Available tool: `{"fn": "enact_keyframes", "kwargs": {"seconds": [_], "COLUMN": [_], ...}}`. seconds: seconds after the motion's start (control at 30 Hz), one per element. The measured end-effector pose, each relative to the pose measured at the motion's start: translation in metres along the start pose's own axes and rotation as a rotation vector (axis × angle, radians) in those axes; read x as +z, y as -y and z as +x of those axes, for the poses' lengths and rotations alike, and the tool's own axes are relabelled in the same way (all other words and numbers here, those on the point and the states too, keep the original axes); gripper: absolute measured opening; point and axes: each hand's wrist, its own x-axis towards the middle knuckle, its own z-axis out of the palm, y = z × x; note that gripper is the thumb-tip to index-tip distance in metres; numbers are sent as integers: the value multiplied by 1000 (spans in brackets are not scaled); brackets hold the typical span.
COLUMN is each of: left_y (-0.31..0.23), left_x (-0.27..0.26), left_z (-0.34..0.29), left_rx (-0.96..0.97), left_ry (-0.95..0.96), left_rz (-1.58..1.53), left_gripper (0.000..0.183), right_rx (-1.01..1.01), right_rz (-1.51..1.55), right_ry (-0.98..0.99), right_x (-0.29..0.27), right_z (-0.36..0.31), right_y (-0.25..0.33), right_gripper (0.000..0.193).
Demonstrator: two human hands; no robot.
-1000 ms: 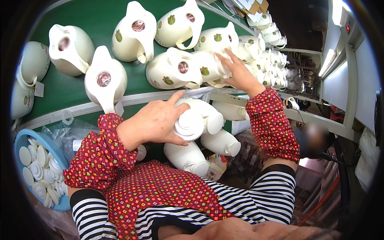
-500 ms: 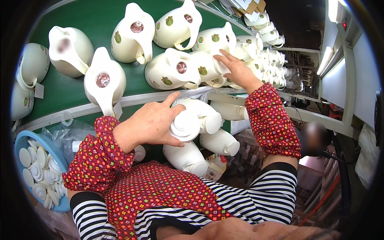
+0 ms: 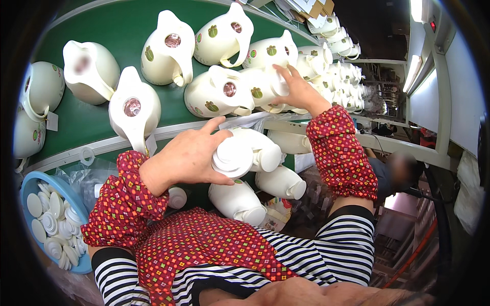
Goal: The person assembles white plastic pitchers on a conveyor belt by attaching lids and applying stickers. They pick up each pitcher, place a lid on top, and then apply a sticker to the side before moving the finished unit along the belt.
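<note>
My left hand (image 3: 186, 155) curves its fingers around the edge of a white, round, stepped lid (image 3: 233, 157). The lid is in front of white jugs standing below the table edge, one of them a capped jug (image 3: 266, 155) right beside it. On the green table, my right hand (image 3: 302, 93) has thumb and fingers around the top end of a cream jug (image 3: 260, 86) with a green plant print. Another cream jug (image 3: 217, 94) lies just left of it, its mirrored inside showing through the round opening.
Several cream jugs, such as a handled jug (image 3: 133, 104), stand across the green table (image 3: 171, 97). A blue basin (image 3: 31, 186) of white lids is at lower left. A metal rail (image 3: 398, 148) runs along the right. A person (image 3: 390, 176) sits beyond my right arm.
The lid in my left hand has tilted slightly and shifted a little left. My right thumb has come down around the jug's end. The whole view has moved slightly.
</note>
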Motion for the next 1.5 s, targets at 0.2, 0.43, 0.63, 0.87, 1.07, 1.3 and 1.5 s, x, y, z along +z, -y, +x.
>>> {"fn": "enact_keyframes", "kwargs": {"seconds": [0.2, 0.43, 0.63, 0.87, 1.07, 1.3, 1.5], "left_y": [-3, -3, -8, -7, -3, 11, 22], "left_x": [1, 9, 5, 8, 10, 3, 2], "left_z": [3, 13, 12, 18, 32, 18, 11], "left_rx": [21, 0, -112, 93, 43, -255, -222], "left_ry": [-76, -271, -434, -667, -743, -358, -323], "left_rz": [-52, -145, -267, -306, -527, -894, -938], "left_gripper": [87, 92, 96, 97, 97, 54, 44], "right_rx": [257, 557, 301, -168, -206, 312, 268], "right_rz": [-14, -73, -11, 1699, 1636, 251, 115], "right_ry": [66, -91, -202, 349, 203, -393, -250], "right_x": [10, 32, -20, -47, -54, -48, -24], "right_z": [9, 28, 4, -62, -22, 71, 85], "right_y": [3, 23, 73, 154, 124, -75, -114], "right_gripper": [80, 84, 94, 64, 62, 85, 84]}}
